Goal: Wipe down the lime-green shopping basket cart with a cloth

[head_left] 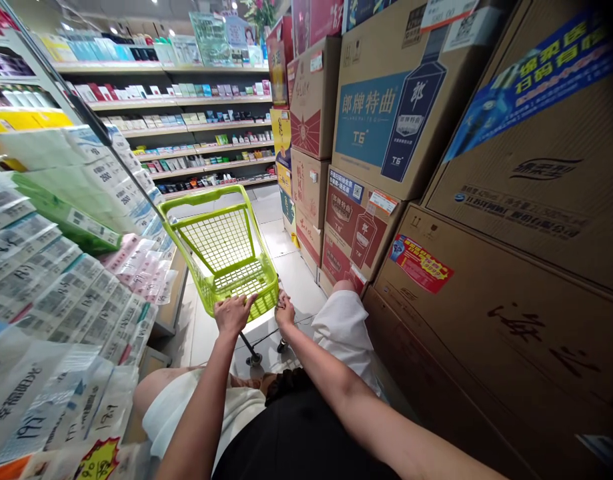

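Observation:
A lime-green shopping basket on wheels (213, 250) stands tilted in front of my knees, and its inside shows no goods. My left hand (233, 313) is closed over its near rim, thumb pointing to the right. At the basket's near right corner, my right hand (285, 310) has its fingers curled closed against the rim. Exactly what those right fingers grip is hard to make out, but the basket edge is right there. Dark caster wheels (255, 359) show below the basket. A long dark rod (86, 110) runs from the basket's left edge up to the left.
Stacked cardboard cartons (371, 113) wall the right side closely. Wrapped paper packs (61, 267) with handwritten prices slope along the left. Shelves of small boxed goods (186, 127) stand across the far end. Pale floor tiles (281, 243) run between.

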